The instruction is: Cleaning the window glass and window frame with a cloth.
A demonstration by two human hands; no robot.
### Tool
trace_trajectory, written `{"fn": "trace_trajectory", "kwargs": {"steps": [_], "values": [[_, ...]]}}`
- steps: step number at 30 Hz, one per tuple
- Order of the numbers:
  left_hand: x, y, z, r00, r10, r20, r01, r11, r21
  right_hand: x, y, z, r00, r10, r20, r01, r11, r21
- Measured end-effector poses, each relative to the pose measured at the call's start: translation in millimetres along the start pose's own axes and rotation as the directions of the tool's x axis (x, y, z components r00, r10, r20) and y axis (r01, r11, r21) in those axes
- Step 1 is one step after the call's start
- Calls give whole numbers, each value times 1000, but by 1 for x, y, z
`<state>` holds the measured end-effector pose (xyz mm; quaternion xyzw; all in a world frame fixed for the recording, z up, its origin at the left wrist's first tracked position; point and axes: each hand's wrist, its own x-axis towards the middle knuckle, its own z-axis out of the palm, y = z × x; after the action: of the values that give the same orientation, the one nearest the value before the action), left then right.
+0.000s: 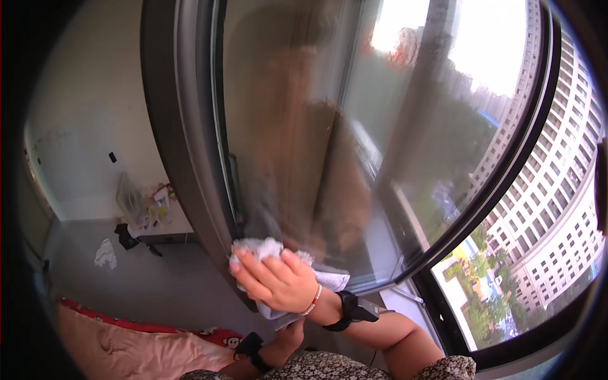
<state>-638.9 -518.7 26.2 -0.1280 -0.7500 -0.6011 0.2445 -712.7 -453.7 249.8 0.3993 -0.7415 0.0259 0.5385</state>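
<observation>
My right hand [280, 280] lies flat over a white-grey cloth [267, 248], pressing it against the lower left corner of an open window sash. Dark framing [192, 137] borders the window glass [294, 156], which carries blurred reflections. Part of the cloth spreads right, past my fingers, along the bottom edge of the pane. Below the cloth, close to the lower corner of the sash, is my left hand [290, 335]. Its fingers are hidden, so its grip cannot be made out. Both wrists wear black straps, and the right one also has a beaded bracelet.
A pink bedspread [142, 342] with a red patterned edge lies at lower left. Farther back, a white table [173, 221] holds a clear container and small items. A crumpled white cloth [105, 254] lies on the grey floor. Tall buildings [555, 204] stand outside, beyond the window opening at right.
</observation>
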Motion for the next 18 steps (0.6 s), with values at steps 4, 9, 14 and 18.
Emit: {"fn": "trace_trajectory", "kwargs": {"steps": [4,9,14,18], "values": [[-33,-45,11,848,-517,113,445,582,-681,-78,-33,33,959,-142,244,98,978,185],[-41,-57,4,557,-679,478,786,244,-568,-163,-65,67,903,-215,371,129,962,242],[-58,-73,14,408,-665,625,912,270,-308,-233,-62,80,857,-298,421,144,922,360],[-66,-69,22,239,-628,740,963,253,-95,-268,-60,69,903,-255,346,105,911,399]]}}
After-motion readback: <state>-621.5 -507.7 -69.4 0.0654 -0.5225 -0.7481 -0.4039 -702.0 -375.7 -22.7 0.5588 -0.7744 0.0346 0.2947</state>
